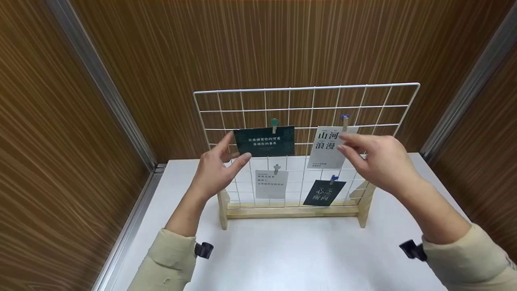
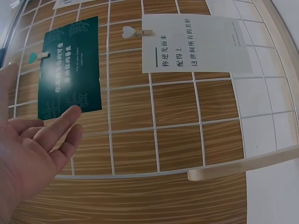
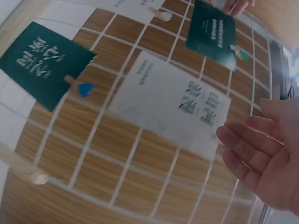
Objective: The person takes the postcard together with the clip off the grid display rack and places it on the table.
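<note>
My left hand [image 1: 214, 171] is at the left edge of a dark green card [image 1: 264, 150]. Its index finger is by the upper corner and the thumb by the lower one, fingers mostly straight. A wooden clip with a green heart [image 1: 274, 122] fastens that card to a white wire grid [image 1: 288, 87]. My right hand [image 1: 383, 161] is beside a white card [image 1: 325, 157] with large black characters, thumb and index slightly apart. That card hangs, tilted, from a blue-topped clip [image 1: 345, 117]. In the right wrist view, the right fingers [image 3: 252, 149] are loosely bent and hold nothing.
Lower on the grid hang a smaller white card [image 1: 271, 190] with a white-heart clip [image 1: 276, 167] and a tilted dark green card [image 1: 323, 199] with a blue clip [image 1: 333, 178]. A wooden stand [image 1: 293, 212] supports the grid on a white table [image 1: 299, 254]. Wood-grain panels [image 1: 258, 44] surround it.
</note>
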The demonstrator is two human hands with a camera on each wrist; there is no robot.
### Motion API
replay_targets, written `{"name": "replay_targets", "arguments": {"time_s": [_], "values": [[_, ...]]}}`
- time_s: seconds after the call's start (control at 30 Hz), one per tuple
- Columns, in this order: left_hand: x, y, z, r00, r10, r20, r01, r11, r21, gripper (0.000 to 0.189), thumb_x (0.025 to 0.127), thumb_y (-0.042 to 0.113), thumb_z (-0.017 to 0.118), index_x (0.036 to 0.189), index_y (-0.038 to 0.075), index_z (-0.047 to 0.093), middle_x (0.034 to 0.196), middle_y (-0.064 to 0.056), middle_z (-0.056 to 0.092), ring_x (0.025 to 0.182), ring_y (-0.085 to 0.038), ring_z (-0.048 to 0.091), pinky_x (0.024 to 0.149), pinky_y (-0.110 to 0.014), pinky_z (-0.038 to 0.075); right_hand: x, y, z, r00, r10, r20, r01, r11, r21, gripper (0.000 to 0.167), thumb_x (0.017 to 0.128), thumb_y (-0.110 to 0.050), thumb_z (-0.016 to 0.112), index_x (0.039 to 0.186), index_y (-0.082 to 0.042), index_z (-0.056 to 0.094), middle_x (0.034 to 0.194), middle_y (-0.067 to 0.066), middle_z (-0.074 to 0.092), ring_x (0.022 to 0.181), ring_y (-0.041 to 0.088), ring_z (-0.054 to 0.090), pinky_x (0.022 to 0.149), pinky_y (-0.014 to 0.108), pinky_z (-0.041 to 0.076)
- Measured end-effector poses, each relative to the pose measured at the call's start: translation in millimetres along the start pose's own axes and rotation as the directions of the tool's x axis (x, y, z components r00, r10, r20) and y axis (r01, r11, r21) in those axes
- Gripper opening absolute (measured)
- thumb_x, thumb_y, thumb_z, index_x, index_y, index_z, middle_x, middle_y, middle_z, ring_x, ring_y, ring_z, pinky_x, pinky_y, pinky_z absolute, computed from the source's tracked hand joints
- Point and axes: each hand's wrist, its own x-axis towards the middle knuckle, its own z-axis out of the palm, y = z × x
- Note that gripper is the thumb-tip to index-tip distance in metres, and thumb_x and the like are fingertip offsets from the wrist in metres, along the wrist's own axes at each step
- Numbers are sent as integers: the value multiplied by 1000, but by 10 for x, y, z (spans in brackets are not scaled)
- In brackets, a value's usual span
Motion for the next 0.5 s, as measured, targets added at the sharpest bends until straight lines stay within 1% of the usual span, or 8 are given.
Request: {"name": "replay_targets", "arguments": {"time_s": [0.13,0.23,0.27,0.37,0.5], "values": [[50,-17,12,999,-45,11,45,997,-55,91,99,58,69,169,16,29,170,-6,36,133,-22,64,109,-50,50,266,-221,-12,997,-61,35,60,998,26,33,106,-26,68,134,-10,74,104,11,80,80,26,74,67,43,59],[84,-28,23,998,-60,9,60,993,-102,89,99,57,70,168,17,30,170,-6,38,133,-25,63,105,-47,54,445,-351,8,994,-94,64,90,994,61,34,107,-27,67,135,-9,73,105,10,80,83,26,75,74,44,61],[96,-32,28,998,-58,9,59,991,-120,88,100,56,70,168,17,30,169,-6,38,134,-27,63,105,-46,54,501,-388,19,992,-102,76,96,993,74,34,107,-27,66,135,-8,72,106,10,80,85,26,76,76,45,62],[128,-49,43,999,-47,13,48,981,-189,83,102,51,70,167,15,32,167,-8,41,137,-28,60,109,-44,51,651,-471,63,988,-114,102,102,988,116,36,107,-27,66,137,-7,71,107,10,80,86,25,76,78,44,62],[168,-68,74,999,-28,25,35,953,-300,78,104,41,69,166,10,33,166,-10,42,132,-26,64,112,-40,48,809,-519,125,987,-97,129,72,980,186,37,107,-25,66,140,-6,69,102,9,80,78,21,70,70,40,57]]}}
